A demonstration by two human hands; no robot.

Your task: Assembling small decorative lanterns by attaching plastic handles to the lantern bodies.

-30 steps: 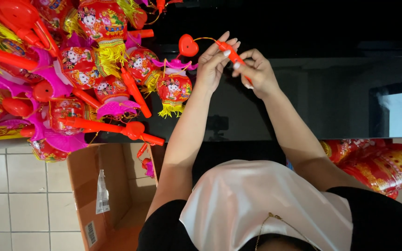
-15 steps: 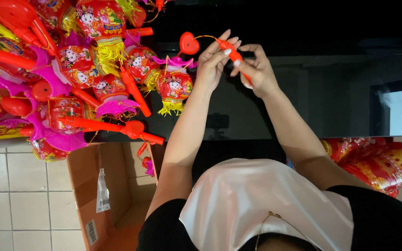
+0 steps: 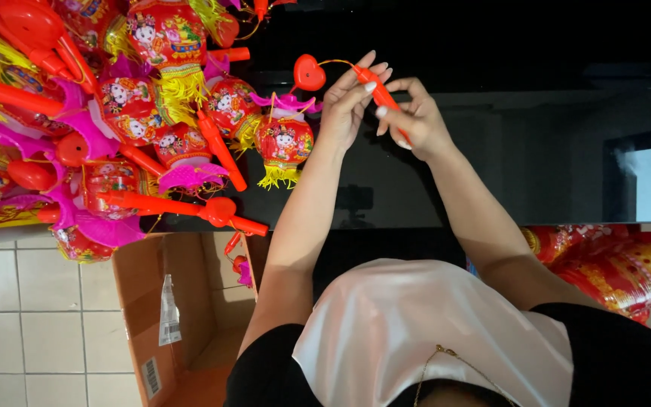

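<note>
Both my hands are raised over a black tabletop (image 3: pixel 536 158) and hold one thin red plastic stick (image 3: pixel 371 83). My left hand (image 3: pixel 346 105) pinches the stick near its upper end, fingers stretched out. Lower down the same stick, my right hand (image 3: pixel 414 122) closes around it. A red heart-shaped piece (image 3: pixel 309 73) hangs off the stick's tip on a thin yellow cord. Just left of my left wrist lies a small red lantern (image 3: pixel 284 140) with a pink top and yellow tassel.
A big pile of red and pink lanterns with red sticks (image 3: pixel 114 128) covers the table's left side. An open cardboard box (image 3: pixel 156 316) stands on the tiled floor (image 3: pixel 24 316) below it. Red packaged lanterns (image 3: pixel 619 264) lie at the right.
My hands and the stick have barely shifted; the grip is the same and the heart piece hangs in nearly the same spot.
</note>
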